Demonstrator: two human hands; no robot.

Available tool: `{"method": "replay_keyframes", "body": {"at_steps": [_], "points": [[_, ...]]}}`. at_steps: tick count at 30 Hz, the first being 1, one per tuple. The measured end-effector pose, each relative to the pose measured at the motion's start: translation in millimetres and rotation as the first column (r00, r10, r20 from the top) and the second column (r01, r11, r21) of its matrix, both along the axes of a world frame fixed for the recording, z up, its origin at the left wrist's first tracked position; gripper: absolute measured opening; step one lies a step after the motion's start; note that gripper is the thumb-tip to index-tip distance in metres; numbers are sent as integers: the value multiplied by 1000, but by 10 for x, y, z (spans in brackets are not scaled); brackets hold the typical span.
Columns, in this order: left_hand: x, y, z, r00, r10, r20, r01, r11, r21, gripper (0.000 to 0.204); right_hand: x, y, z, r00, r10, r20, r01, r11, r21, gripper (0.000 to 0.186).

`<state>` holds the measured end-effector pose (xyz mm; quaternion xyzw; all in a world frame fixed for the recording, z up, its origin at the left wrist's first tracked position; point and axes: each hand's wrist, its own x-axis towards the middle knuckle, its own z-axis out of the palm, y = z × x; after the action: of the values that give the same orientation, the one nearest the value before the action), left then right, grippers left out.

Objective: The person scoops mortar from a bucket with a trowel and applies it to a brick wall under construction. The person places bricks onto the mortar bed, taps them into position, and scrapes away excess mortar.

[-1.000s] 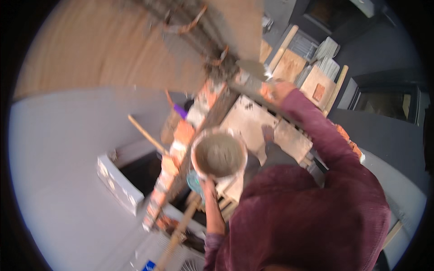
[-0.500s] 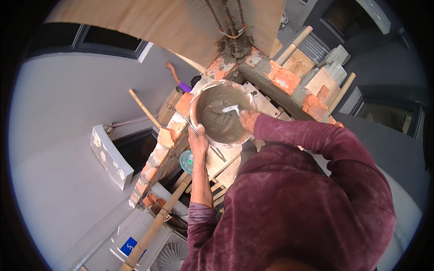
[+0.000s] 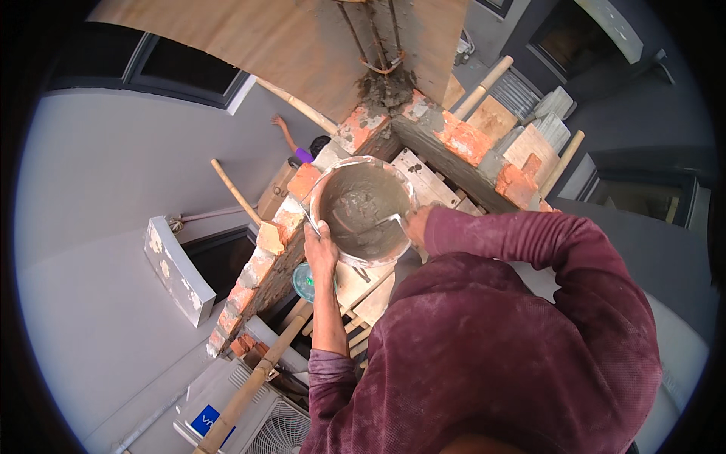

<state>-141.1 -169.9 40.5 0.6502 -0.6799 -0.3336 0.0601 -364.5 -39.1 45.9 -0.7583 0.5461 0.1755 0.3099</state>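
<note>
A round bucket with a pale, smeared rim stands against the inner side of the brick wall. Wet grey mortar fills much of it. My left hand is closed at the bucket's near left rim, on what looks like its thin wire handle. On the right side of the rim, my right hand is closed round a trowel. Its bright metal neck shows at the mortar's edge, while the grip is hidden in my fist and the blade seems sunk in the mortar.
Brick walls meet at a corner with upright rebar and a plywood board. Bamboo poles cross below, near an air-conditioner unit and a green-blue container. Beyond the wall, another person's arm reaches up.
My right hand has drawn the trowel through the mortar toward the bucket's near right side. My left hand keeps its hold. The whole view has shifted slightly.
</note>
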Motion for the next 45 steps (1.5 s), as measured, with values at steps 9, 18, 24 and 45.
{"method": "replay_keyframes", "body": {"at_steps": [9,18,24,45], "points": [[-530,272,156,972,-181,152,221,921,-320,31,101,-474,-225,999,-40,-36,46,981,188,28],[-464,595,195,984,-164,-70,137,945,-296,22,-35,88,-361,920,-236,312,200,969,146,35],[-213,677,117,960,-5,-281,-95,935,-341,27,-177,161,-443,715,-380,586,223,919,325,33],[530,442,-842,797,392,-459,-521,832,-192,45,-851,-113,-127,-138,-872,469,328,406,853,46]]}}
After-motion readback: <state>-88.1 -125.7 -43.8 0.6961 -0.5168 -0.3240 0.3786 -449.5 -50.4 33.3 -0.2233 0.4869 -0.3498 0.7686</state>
